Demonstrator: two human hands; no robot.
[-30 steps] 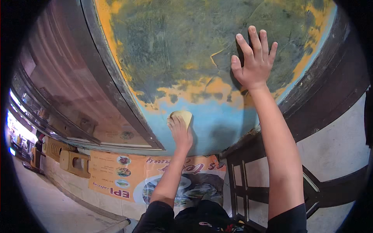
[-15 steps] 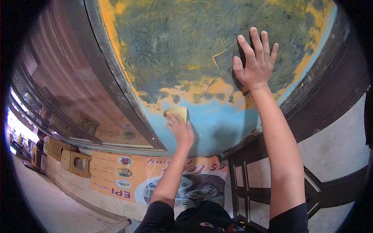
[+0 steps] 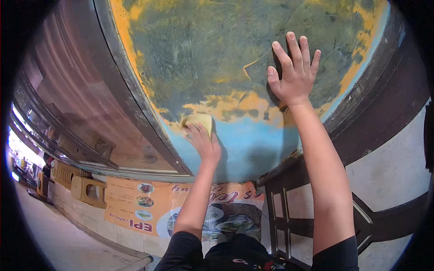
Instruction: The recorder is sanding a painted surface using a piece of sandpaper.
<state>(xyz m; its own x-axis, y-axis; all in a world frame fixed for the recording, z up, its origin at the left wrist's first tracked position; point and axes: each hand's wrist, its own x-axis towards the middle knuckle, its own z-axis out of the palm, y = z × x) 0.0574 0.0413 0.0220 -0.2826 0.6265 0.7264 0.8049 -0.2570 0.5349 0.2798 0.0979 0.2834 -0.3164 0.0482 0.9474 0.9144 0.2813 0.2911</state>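
Observation:
A pale yellow piece of sandpaper [image 3: 202,120] lies against the wall under the fingers of my left hand [image 3: 204,143], at the lower left border between orange-grey filler and blue paint. My left palm and the sheet's underside are hidden. Higher up and to the right, my right hand [image 3: 296,79] rests on the wall with its fingers spread and nothing in them. The wall panel [image 3: 203,58] has dark grey patches with orange blotches, and light blue paint [image 3: 244,144] shows along its lower part.
A dark-framed window [image 3: 113,90] borders the panel on the left. To the right stands a dark brown frame with a panelled door [image 3: 379,217]. Below, an orange printed banner [image 3: 131,198] covers the floor beside a tan plastic stool [image 3: 89,189].
My left hand has slid a little up and to the left with the sandpaper. The right hand stays planted on the wall, while the view has shifted slightly.

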